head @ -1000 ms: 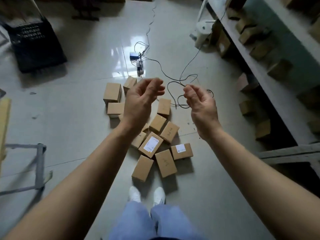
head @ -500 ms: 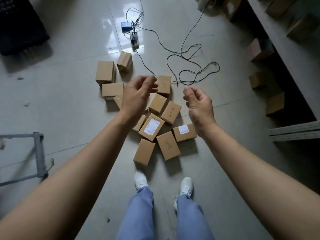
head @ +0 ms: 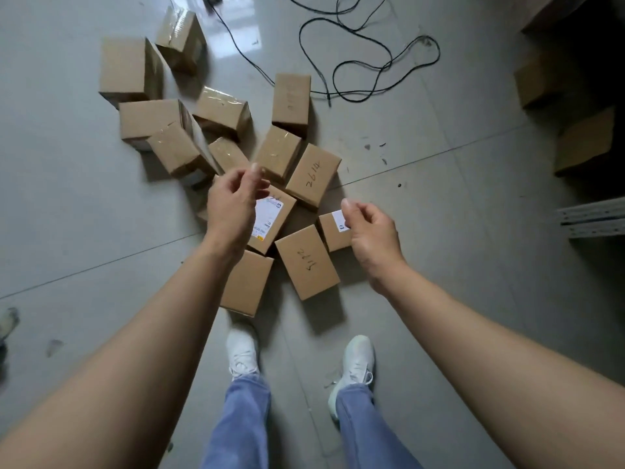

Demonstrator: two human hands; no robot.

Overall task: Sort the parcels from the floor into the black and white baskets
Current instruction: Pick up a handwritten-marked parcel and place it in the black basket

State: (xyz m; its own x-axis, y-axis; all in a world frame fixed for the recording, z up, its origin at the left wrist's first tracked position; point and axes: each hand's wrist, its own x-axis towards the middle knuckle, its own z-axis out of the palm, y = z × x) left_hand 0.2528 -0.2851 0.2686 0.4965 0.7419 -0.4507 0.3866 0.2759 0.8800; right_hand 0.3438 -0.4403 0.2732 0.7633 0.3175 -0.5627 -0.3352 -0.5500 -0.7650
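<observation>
Left hand and right hand both mid-frame, fingers loosely curled, empty, hovering over the pile. Small brown cardboard parcels scattered on the glossy grey tiled floor, centre to upper left of frame, most touching. One with a big white label partly under the left hand. Loose black cable coiled at upper right. White sneakers at bottom centre.

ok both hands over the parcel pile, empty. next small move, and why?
Probably lower the right hand onto the small labelled parcel directly beneath it and close on its sides. Both hands hover empty with fingers curled, the left hand over the parcel with the large white label. The right one's parcel lies at the pile's edge, its outer side looks free, and neither basket is in view yet.
</observation>
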